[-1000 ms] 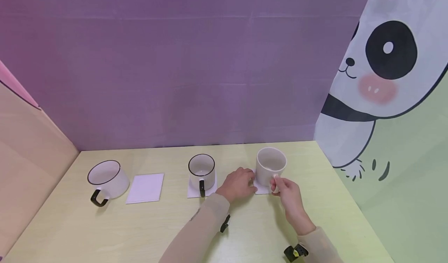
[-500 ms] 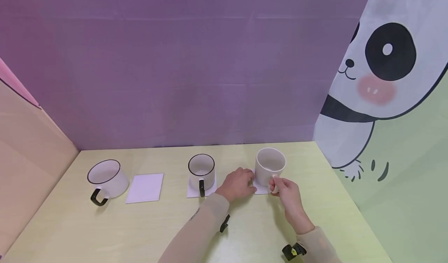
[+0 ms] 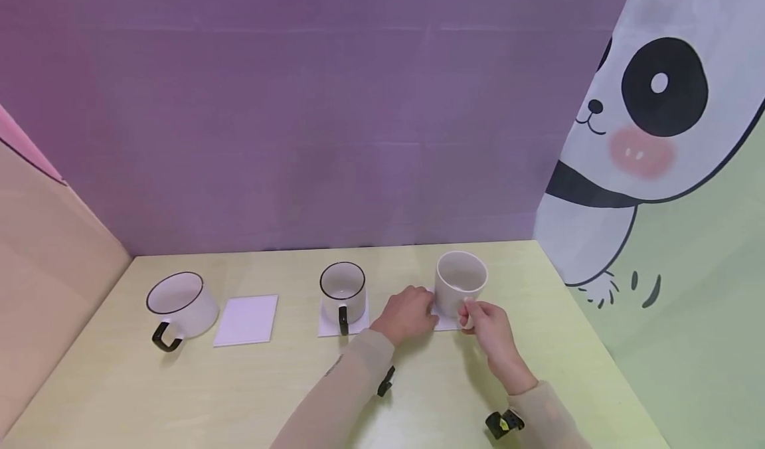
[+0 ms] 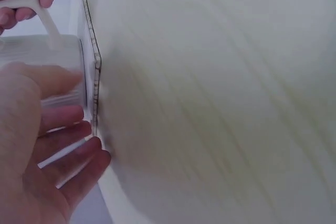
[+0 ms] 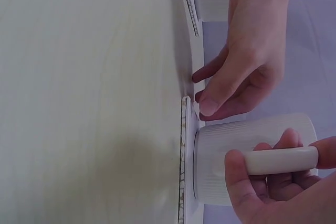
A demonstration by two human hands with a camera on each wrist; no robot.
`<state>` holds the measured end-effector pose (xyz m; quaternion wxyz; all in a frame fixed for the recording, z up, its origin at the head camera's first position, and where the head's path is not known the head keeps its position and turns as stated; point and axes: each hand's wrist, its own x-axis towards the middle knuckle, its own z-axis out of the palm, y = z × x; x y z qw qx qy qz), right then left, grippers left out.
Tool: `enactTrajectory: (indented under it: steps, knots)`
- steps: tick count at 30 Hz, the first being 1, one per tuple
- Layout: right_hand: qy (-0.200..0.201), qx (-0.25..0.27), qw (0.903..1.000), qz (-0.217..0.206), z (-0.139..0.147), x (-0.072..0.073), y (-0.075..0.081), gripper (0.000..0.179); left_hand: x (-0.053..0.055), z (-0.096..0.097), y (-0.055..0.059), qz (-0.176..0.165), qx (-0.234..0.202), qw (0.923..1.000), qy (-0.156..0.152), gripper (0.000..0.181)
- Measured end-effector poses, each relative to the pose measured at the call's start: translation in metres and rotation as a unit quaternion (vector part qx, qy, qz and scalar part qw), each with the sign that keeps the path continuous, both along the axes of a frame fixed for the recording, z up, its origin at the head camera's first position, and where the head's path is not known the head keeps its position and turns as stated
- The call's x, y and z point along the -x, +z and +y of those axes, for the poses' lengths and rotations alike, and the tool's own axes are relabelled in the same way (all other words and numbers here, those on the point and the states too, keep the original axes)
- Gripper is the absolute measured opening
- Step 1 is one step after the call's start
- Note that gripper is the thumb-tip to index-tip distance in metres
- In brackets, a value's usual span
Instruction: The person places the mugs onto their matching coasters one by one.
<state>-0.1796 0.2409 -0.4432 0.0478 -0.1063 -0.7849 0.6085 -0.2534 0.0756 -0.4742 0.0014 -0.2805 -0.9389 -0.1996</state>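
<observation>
A white ribbed mug [image 3: 459, 281] stands upright on a square white coaster [image 3: 443, 323] at the right of the table. My right hand [image 3: 493, 339] grips its white handle [image 5: 281, 161], thumb and fingers curled round it. On the mug's left side, my left hand [image 3: 408, 314] reaches to the coaster's left edge. Its fingers are loosely bent in the left wrist view, with the fingertips [image 4: 97, 156] by that edge and nothing held. Whether they touch the coaster or the mug, I cannot tell.
A black-rimmed white mug [image 3: 343, 289] stands on a coaster [image 3: 329, 328] left of my left hand. Farther left lies a bare coaster [image 3: 246, 321], with a wider black-rimmed mug [image 3: 194, 309] beside it on the wooden table [image 3: 197, 396]. A purple backdrop [image 3: 299, 137] rises behind.
</observation>
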Motion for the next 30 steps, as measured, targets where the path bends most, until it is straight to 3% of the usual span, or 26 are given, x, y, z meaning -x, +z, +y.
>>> enactTrajectory:
  steps: [16,30]
  knots:
    - [0.001,-0.001,1.0000,0.001,0.000,-0.001,0.003,0.033,-0.016,0.000,0.034,0.074,0.055,0.9954,-0.023,0.011]
    - [0.004,-0.002,1.0000,-0.002,-0.001,-0.001,0.003,0.033,-0.037,-0.014,0.057,0.102,0.088,0.9904,-0.030,0.017]
